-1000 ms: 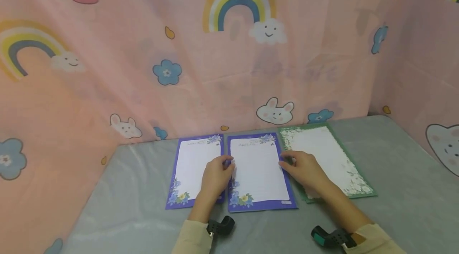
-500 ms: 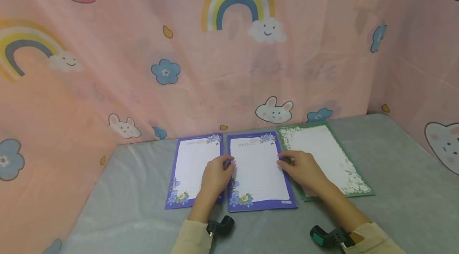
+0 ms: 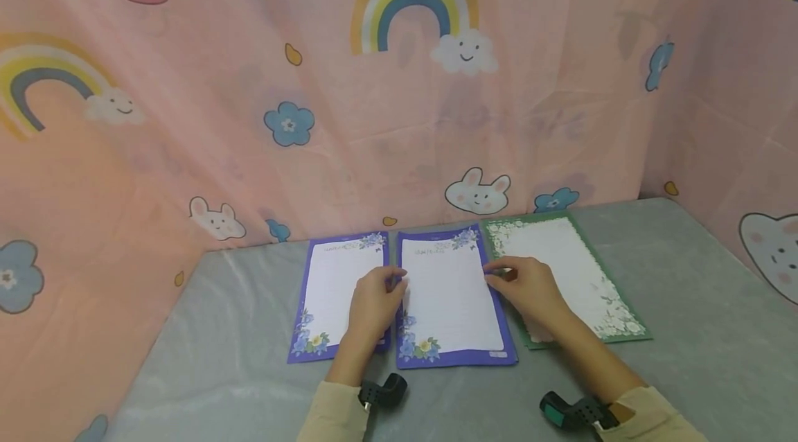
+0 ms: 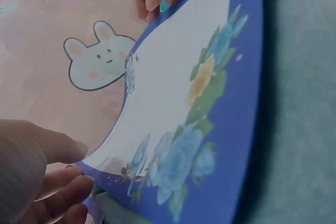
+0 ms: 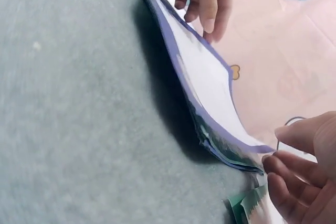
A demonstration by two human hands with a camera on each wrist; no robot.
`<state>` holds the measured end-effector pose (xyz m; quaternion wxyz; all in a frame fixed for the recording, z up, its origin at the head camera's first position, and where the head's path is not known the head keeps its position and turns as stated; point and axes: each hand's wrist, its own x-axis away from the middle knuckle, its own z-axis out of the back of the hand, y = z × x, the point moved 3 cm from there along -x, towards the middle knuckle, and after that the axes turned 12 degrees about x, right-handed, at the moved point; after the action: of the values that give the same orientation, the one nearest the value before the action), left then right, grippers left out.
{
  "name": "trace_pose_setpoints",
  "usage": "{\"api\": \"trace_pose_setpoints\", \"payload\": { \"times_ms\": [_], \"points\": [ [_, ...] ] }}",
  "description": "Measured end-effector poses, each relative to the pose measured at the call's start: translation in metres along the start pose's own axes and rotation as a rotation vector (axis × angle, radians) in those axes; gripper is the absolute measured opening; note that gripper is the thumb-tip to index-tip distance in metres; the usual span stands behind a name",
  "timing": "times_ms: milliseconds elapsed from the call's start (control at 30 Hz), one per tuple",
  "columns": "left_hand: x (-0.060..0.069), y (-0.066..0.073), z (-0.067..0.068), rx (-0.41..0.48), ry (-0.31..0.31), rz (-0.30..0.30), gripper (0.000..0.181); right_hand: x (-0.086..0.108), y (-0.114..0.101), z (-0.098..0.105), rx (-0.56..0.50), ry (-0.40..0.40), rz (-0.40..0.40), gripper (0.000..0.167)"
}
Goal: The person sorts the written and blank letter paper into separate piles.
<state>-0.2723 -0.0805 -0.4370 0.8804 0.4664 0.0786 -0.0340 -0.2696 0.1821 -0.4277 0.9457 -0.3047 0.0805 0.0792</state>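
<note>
A purple-bordered sheet of letter paper [image 3: 445,296], printed with blue flowers, lies between my hands over other sheets. My left hand [image 3: 373,296] pinches its left edge between thumb and fingers; in the left wrist view that edge curves upward at the thumb tip [image 4: 79,151]. My right hand [image 3: 530,289] pinches the opposite edge. In the right wrist view the sheet [image 5: 207,72] bows up at the sides, and several layered edges [image 5: 231,161] show beneath it. How many sheets each hand grips, I cannot tell.
A second purple-bordered sheet [image 3: 337,289] lies on the left, partly under my left forearm. Green-bordered sheets [image 3: 567,269] with white flowers lie to the right, partly behind my right hand. The grey table [image 3: 206,338] meets a pink patterned curtain [image 3: 349,172] at the back.
Both hands have risen slightly, the right one more. The far end of the middle sheet has lifted a little. The sheets to either side stay put.
</note>
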Motion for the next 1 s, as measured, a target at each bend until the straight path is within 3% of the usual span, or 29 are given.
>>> {"api": "trace_pose_setpoints", "payload": {
  "times_ms": [133, 367, 500, 667, 800, 1000],
  "points": [
    [-0.001, -0.001, 0.001, 0.018, 0.019, -0.015, 0.019, 0.000, 0.004, -0.001, -0.048, -0.015, -0.010, 0.020],
    [-0.003, -0.004, 0.001, 0.105, -0.024, -0.010, 0.022, -0.002, 0.008, -0.006, -0.096, -0.093, -0.030, 0.022],
    [-0.004, -0.005, 0.002, 0.157, -0.015, -0.006, 0.021, -0.002, 0.008, -0.007, -0.162, -0.122, -0.038, 0.023],
    [-0.007, -0.006, 0.006, 0.297, 0.039, 0.035, 0.019, -0.001, 0.006, -0.005, -0.305, -0.142, -0.049, 0.025],
    [-0.008, -0.005, 0.009, 0.393, 0.077, 0.078, 0.019, 0.000, 0.006, -0.003, -0.340, -0.157, -0.095, 0.031],
    [-0.009, -0.003, 0.011, 0.449, 0.077, 0.131, 0.020, 0.001, 0.006, -0.004, -0.357, -0.196, -0.140, 0.038]
  ]
}}
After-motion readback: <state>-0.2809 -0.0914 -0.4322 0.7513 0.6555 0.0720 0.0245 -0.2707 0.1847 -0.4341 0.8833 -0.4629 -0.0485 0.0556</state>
